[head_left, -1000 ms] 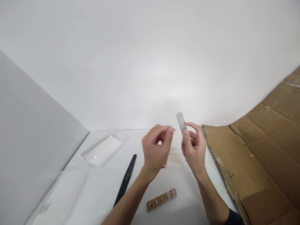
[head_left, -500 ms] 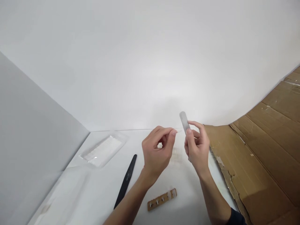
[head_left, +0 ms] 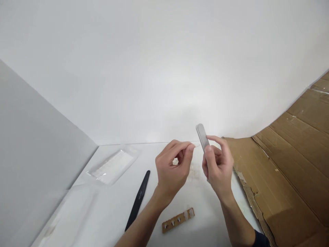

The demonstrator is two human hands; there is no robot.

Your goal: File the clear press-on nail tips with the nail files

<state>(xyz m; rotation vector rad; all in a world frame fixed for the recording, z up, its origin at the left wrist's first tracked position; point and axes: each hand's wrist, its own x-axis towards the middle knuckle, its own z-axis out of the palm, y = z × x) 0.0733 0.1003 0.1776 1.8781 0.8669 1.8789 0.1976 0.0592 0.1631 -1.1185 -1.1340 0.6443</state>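
Observation:
Between the thumb and index finger of my left hand (head_left: pixel 174 168) is a small translucent false nail (head_left: pixel 196 145), its end poking out to the right. My right hand (head_left: pixel 218 166) grips a grey nail file (head_left: pixel 202 136) with rounded ends, tilted with its top to the left. A narrow gap separates the file from the nail. Below my hands lies a brown strip (head_left: pixel 175 220) with several small metallic studs; pale nail-like pieces sit on its right end. Left of my left forearm rests a black nail file (head_left: pixel 140 195), its lower end partly behind the arm.
A clear plastic packet (head_left: pixel 113 167) with white contents lies at the back left. Another clear plastic sheet or bag (head_left: pixel 69 216) lies nearer on the left. White walls rise behind and to the left. Brown cardboard (head_left: pixel 282 178) slopes up along the right side.
My right hand has shifted slightly right and down, with the grey file still in it. My left hand has barely moved and keeps its pinch.

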